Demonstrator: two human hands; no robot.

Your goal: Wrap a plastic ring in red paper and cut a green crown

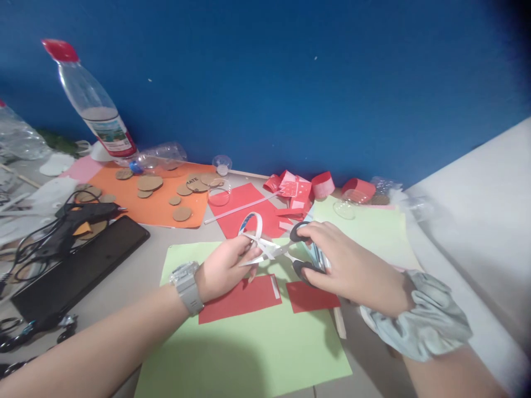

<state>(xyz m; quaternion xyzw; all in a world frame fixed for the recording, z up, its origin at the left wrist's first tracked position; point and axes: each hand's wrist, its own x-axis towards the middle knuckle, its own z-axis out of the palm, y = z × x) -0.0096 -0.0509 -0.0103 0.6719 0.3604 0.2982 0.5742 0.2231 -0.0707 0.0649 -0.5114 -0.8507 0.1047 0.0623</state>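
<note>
My left grip (221, 266) pinches a curled white strip (259, 224); my right grip (350, 264), clamped on scissors (296, 232), should cut squarely.

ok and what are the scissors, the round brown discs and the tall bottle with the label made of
Scissors: black handles, likely plastic; silvery blades, probably steel.
Round brown discs: matte, likely cardboard; one carries printed letters, like box packaging.
Tall bottle: glossy, see-through, probably plastic, though glass isn't ruled out.
</note>
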